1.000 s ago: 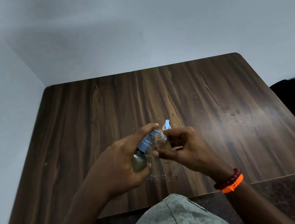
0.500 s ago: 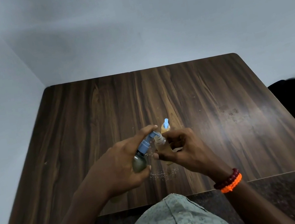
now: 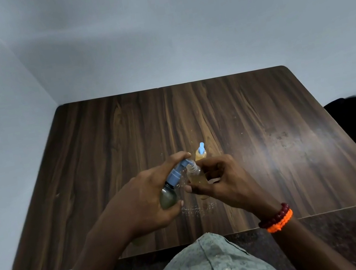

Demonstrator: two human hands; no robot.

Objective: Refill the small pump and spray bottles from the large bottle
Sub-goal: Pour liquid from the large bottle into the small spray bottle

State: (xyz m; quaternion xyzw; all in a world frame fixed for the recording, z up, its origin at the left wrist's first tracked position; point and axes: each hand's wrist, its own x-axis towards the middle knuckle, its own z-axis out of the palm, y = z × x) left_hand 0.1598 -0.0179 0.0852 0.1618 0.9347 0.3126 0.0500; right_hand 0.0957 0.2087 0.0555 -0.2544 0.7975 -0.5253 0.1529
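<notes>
Large bottle (image 3: 168, 197) — dark greenish translucent plastic, blue pump-style cap at the neck; tilted, nozzle end up and to the right, directed at the mouth of the small bottle. Gripped in left hand (image 3: 141, 200), fingers wrapped round the body, forefinger laid over the top of the blue cap, presumably to press out liquid.

Small bottle (image 3: 195, 177) — clear plastic, uncapped, amber liquid inside; held roughly upright above the table, just right of the large bottle, its open neck touching or nearly touching the blue nozzle. Pinched in right hand (image 3: 223, 181), fingers and thumb curled round the lower body, likely to steady the narrow opening under the nozzle. Fill level hard to judge.

Second small bottle (image 3: 200, 153) — amber contents, pale blue pump or spray top fitted; standing upright on the table just beyond both hands, untouched, probably set aside out of the pouring line.

Table (image 3: 264, 119) — dark wood-grain laminate, rounded corners, pushed against pale walls; scattered droplets or specks (image 3: 197, 208) on the surface below the hands, nature unclear.

Bracelets (image 3: 276, 218) — one dark red beaded, one orange braided, on right wrist.

Dark object (image 3: 350, 121) — black, shapeless, on the floor beyond the table's right edge.

Step in hand, by appearance: transfer into the open small bottle, midway.
</notes>
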